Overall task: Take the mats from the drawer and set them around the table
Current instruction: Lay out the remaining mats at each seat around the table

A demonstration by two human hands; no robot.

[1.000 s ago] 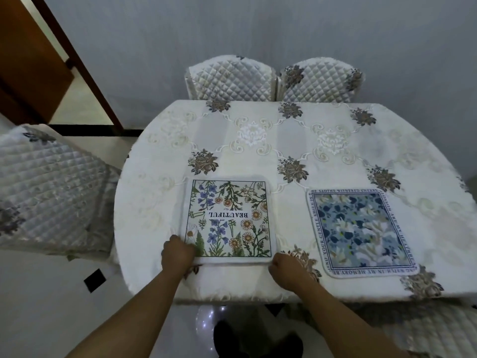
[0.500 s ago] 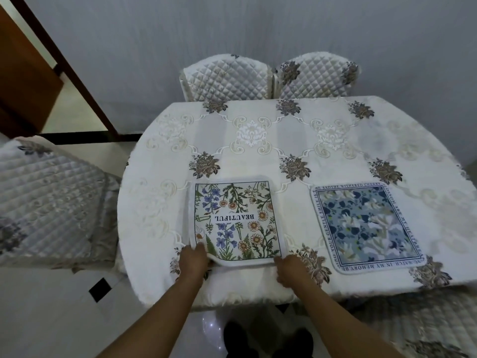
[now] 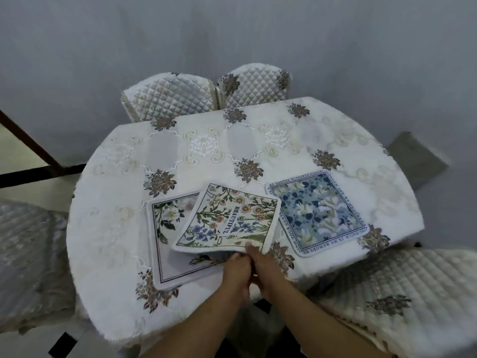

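Already one blue mat (image 3: 320,214) lay placed right on the bench (image 3: 108,228), while both hands' fingers (image 3: 249,248) pinched the lifted "BEAUTIFUL" mat (image 3: 229,220) above a white-flowered mat (image 3: 165,228), both unplaced.

Home dining room, clothed table (image 3: 154,254), quilted chairs (image 3: 170,96), floral mats (image 3: 322,213)

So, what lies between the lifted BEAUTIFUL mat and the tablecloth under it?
In the head view, another mat, the white-flower mat, lies flat under the BEAUTIFUL mat, on the tablecloth. Both hands pinch the top mat's near edge.
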